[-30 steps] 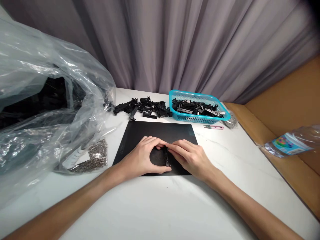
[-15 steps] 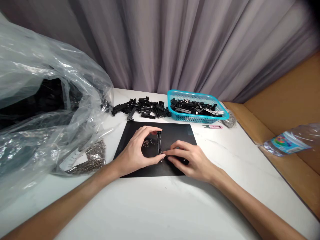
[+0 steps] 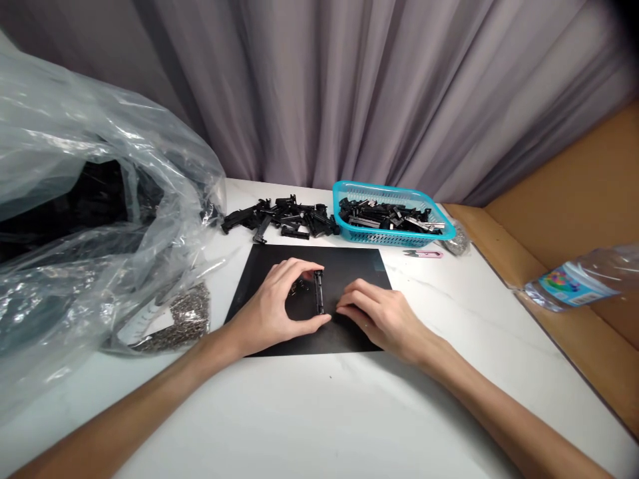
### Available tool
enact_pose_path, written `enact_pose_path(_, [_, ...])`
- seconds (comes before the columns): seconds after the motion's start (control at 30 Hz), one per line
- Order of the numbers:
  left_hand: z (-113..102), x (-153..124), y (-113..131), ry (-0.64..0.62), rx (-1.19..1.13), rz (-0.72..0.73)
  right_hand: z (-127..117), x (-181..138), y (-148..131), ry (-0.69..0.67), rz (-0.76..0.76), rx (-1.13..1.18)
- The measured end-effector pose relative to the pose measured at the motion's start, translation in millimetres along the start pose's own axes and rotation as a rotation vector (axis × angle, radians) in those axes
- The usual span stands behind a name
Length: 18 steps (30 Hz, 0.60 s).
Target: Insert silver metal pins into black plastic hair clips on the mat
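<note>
Head view: I see the left hand (image 3: 267, 303) holding a part (image 3: 319, 292) by its ends, above the mat (image 3: 352, 263); the right hand's (image 3: 384, 313) fingers are narrow just beside it, and I can't tell whether they grip anything. It looks like fine two-handed work, calling for a steady left hold. Basket (image 3: 389, 235) at one o'clock: black pieces (image 3: 384, 218). Bag at nine: tiny metallic bits (image 3: 187, 320).
</note>
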State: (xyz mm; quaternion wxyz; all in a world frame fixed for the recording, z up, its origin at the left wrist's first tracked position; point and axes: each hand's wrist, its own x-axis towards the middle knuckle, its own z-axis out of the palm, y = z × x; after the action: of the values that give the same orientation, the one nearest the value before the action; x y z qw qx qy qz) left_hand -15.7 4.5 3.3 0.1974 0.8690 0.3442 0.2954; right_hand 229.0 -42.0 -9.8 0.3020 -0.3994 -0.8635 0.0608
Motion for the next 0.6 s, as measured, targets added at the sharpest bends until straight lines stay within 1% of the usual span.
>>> enact_pose_path(0.07, [1,0,0,-0.021,-0.001,0.000,-3,1,2,0.068,0.074,0.103])
enact_pose_path(0.13, [2,0,1,-0.051,0.001,0.000,-6,3,3,0.106,0.155,0.203])
enact_pose_path(0.27, [4,-1,-1,-0.119,0.000,0.007,-6,5,4,0.121,0.283,0.383])
enact_pose_path(0.37, [5,-1,-2,-0.133,-0.004,0.001,-4,6,4,0.130,0.362,0.430])
enact_pose_path(0.47, [6,0,-2,-0.128,-0.005,-0.005,-1,7,4,0.149,0.391,0.431])
enact_pose_path(0.6, [8,0,-1,-0.123,0.018,-0.002,4,8,4,0.185,0.336,0.425])
